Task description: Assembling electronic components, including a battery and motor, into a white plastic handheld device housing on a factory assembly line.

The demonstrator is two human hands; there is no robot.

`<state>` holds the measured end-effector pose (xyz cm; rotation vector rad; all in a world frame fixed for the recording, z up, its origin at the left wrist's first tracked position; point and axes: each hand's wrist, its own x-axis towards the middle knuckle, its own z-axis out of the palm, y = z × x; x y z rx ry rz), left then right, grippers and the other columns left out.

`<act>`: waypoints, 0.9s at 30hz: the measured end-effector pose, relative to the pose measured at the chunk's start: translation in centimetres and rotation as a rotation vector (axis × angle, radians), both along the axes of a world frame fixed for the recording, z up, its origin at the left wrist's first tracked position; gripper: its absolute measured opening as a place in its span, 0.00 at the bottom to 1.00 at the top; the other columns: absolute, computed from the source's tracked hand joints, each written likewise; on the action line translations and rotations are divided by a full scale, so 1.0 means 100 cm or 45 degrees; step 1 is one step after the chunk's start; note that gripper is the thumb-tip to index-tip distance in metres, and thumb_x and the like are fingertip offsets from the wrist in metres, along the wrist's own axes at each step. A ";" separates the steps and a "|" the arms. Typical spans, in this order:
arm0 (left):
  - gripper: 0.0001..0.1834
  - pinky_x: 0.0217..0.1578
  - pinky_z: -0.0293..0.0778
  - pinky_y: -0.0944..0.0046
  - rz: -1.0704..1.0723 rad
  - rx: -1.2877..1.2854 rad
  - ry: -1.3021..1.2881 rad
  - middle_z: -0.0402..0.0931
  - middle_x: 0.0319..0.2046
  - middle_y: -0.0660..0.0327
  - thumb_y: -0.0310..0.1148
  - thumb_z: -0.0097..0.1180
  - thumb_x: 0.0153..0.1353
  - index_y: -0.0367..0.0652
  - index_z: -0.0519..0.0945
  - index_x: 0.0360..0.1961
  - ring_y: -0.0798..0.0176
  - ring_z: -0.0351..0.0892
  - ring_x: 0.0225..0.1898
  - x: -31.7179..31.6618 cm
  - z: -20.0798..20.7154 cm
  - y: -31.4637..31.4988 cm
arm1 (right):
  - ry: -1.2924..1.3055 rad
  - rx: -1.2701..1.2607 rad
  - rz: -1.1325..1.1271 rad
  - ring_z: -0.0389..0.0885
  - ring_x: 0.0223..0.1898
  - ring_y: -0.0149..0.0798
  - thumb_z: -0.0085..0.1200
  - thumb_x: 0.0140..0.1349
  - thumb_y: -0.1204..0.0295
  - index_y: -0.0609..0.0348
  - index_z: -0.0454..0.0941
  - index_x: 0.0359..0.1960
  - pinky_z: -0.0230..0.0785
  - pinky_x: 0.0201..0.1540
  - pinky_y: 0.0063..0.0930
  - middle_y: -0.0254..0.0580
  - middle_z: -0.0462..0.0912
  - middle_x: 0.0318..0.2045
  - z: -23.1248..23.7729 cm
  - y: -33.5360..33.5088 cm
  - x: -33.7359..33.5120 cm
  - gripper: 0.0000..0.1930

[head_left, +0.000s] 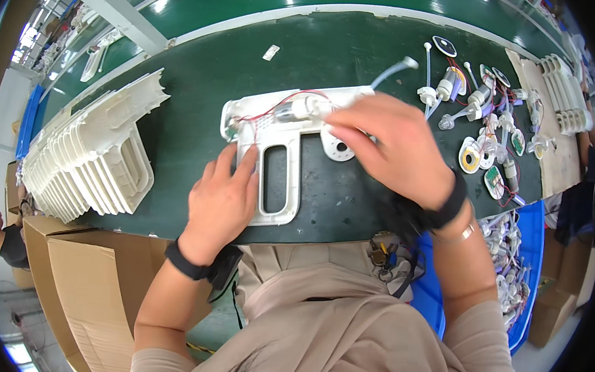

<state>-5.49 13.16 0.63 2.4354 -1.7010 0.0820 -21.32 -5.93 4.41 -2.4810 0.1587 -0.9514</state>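
Note:
A white plastic housing half (282,216), shaped like a gun with a looped handle, lies on the dark green table in front of me. Inside its upper part sits a small motor (286,112) with red wires. My left hand (223,194) holds the housing's left side, thumb and fingertips at its edge by the handle. Over the upper right end, my right hand (392,141) is pinched closed; what its fingertips grip is hidden. A translucent tube (394,71) sticks out beyond it. Under that hand, a white round piece with holes (337,147) shows beside the housing.
Nested white housing halves (96,163) stand at the left. Several wired motor-and-pump assemblies (482,103) lie at the right, with a blue bin (531,274) of similar parts below. A cardboard box (87,288) stands at lower left. Another person (7,233) is at far left.

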 end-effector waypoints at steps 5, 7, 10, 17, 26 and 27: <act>0.17 0.42 0.73 0.56 -0.070 -0.384 0.173 0.72 0.47 0.52 0.31 0.51 0.59 0.42 0.74 0.50 0.49 0.74 0.44 0.001 0.024 -0.018 | 0.307 0.125 -0.294 0.76 0.34 0.45 0.57 0.52 0.74 0.56 0.75 0.40 0.70 0.36 0.34 0.43 0.77 0.35 -0.027 0.002 -0.054 0.12; 0.17 0.43 0.72 0.58 -0.471 -0.332 0.008 0.72 0.46 0.54 0.27 0.53 0.54 0.41 0.76 0.47 0.52 0.74 0.44 -0.006 0.031 -0.046 | 0.304 0.103 -0.354 0.75 0.35 0.46 0.55 0.52 0.75 0.55 0.73 0.43 0.70 0.37 0.33 0.44 0.76 0.39 -0.031 0.005 -0.046 0.15; 0.18 0.43 0.71 0.60 -0.792 -0.242 -0.275 0.73 0.43 0.58 0.25 0.54 0.48 0.43 0.77 0.43 0.56 0.73 0.44 -0.013 0.033 -0.079 | 0.388 -0.302 -0.324 0.75 0.39 0.50 0.50 0.50 0.81 0.55 0.70 0.47 0.71 0.42 0.36 0.47 0.75 0.44 -0.031 0.007 -0.030 0.20; 0.19 0.42 0.70 0.60 -0.916 -0.288 -0.205 0.73 0.41 0.60 0.24 0.56 0.44 0.43 0.76 0.42 0.57 0.73 0.42 -0.016 0.026 -0.095 | 0.041 0.034 -0.233 0.77 0.43 0.52 0.53 0.52 0.80 0.60 0.71 0.45 0.72 0.41 0.38 0.49 0.75 0.45 -0.030 -0.018 -0.028 0.16; 0.09 0.35 0.75 0.66 -0.433 -0.773 0.886 0.80 0.35 0.58 0.22 0.57 0.55 0.35 0.79 0.39 0.64 0.80 0.33 0.012 0.018 -0.094 | -0.121 0.001 -0.151 0.77 0.42 0.49 0.55 0.51 0.82 0.56 0.71 0.46 0.72 0.41 0.35 0.46 0.76 0.43 -0.017 -0.002 -0.012 0.19; 0.09 0.36 0.75 0.66 -0.359 -0.871 1.196 0.80 0.36 0.59 0.24 0.56 0.57 0.36 0.79 0.40 0.67 0.79 0.34 0.019 0.016 -0.088 | -0.064 -0.072 -0.259 0.77 0.43 0.48 0.55 0.50 0.81 0.53 0.72 0.48 0.73 0.41 0.34 0.45 0.76 0.44 -0.025 -0.008 -0.018 0.21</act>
